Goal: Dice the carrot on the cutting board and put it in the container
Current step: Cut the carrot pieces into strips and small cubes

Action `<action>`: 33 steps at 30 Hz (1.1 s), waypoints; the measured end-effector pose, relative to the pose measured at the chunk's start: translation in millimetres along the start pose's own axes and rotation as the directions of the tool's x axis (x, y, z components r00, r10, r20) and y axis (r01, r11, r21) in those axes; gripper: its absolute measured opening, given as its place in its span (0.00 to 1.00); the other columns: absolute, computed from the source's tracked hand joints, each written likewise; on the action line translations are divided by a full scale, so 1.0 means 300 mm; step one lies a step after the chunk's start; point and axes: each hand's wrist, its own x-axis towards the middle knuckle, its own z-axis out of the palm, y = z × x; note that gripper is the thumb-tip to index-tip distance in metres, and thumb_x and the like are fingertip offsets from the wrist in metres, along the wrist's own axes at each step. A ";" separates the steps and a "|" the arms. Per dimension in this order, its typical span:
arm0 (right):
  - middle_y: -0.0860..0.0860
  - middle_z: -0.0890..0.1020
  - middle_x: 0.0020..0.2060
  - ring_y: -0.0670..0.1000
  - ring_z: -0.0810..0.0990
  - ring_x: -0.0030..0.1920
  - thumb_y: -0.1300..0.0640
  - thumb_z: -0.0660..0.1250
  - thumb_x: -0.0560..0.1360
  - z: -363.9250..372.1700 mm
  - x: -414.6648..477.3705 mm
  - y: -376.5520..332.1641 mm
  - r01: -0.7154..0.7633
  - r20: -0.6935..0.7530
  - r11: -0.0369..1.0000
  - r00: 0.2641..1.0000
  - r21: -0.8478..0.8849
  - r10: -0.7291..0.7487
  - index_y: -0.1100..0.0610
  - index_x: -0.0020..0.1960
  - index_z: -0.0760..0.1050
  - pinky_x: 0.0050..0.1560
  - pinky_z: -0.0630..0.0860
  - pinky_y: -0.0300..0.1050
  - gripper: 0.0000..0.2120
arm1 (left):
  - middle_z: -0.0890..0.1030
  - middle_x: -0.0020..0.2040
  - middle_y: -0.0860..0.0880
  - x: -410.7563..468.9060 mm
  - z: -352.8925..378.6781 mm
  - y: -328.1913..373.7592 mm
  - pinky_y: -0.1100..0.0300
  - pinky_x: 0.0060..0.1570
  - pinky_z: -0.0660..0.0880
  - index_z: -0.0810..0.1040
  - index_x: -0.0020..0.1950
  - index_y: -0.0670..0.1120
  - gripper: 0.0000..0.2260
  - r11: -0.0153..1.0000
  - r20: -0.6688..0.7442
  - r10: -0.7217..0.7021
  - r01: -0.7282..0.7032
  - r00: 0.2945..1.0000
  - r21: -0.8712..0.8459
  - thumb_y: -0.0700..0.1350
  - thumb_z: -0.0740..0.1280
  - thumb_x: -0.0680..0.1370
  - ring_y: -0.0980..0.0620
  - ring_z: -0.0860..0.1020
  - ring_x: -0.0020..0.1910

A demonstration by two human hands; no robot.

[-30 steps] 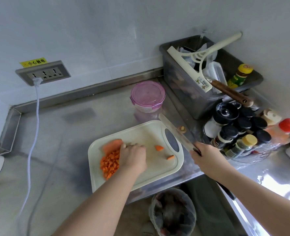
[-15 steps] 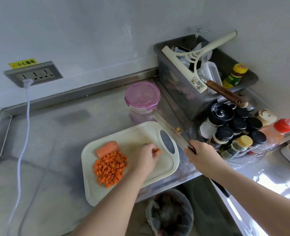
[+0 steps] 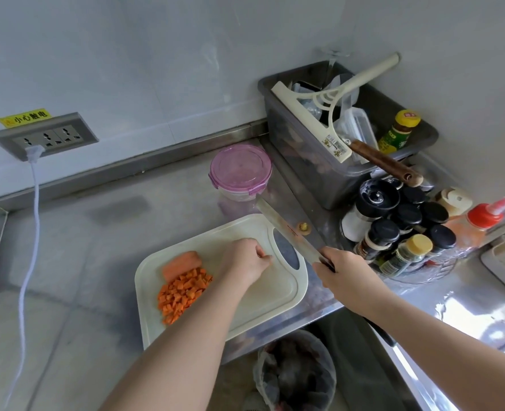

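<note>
Fingers (image 3: 263, 258) of left hand (image 3: 245, 264): curled together on cutting board (image 3: 275, 298), contents indiscernible. Right hand (image 3: 344, 272): clamped round knife (image 3: 286, 229) handle. Best practice: sweep any strays to diced carrot (image 3: 183, 289), blade parked aside.

yellow sticker (image 3: 24, 117) above socket (image 3: 44, 140), 小心触电

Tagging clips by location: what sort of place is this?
Probably a kitchen, possibly a commercial one: a stainless steel counter, a cutting board with diced carrot, a knife gripped by the right hand, and a cluster of spice jars.
</note>
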 end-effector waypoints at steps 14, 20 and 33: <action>0.50 0.72 0.29 0.49 0.68 0.29 0.57 0.60 0.79 0.007 0.000 0.034 -0.022 -0.003 1.000 1.000 0.010 0.022 0.53 0.38 0.68 0.31 0.64 0.41 0.11 | 0.74 0.59 0.52 0.005 -0.020 -0.065 0.57 0.58 0.72 0.77 0.59 0.50 0.12 0.890 0.123 0.332 -0.354 0.935 0.286 0.46 0.67 0.76 0.51 0.74 0.58; 0.50 0.74 0.31 0.48 0.68 0.29 0.57 0.59 0.80 0.005 -0.004 0.028 -0.007 0.019 1.000 1.000 0.010 0.007 0.53 0.39 0.69 0.31 0.65 0.39 0.10 | 0.76 0.57 0.52 0.005 -0.016 -0.056 0.55 0.56 0.74 0.77 0.57 0.50 0.12 0.887 0.110 0.316 -0.334 0.943 0.320 0.46 0.66 0.74 0.51 0.75 0.57; 0.47 0.71 0.29 0.46 0.68 0.29 0.56 0.57 0.80 0.160 0.034 -0.026 -0.032 0.151 0.999 0.988 -0.035 0.037 0.48 0.35 0.63 0.28 0.62 0.38 0.15 | 0.78 0.55 0.51 -0.129 -0.008 -0.152 0.54 0.51 0.73 0.75 0.58 0.51 0.10 0.948 -0.184 0.150 -0.088 0.971 0.307 0.51 0.62 0.79 0.49 0.77 0.53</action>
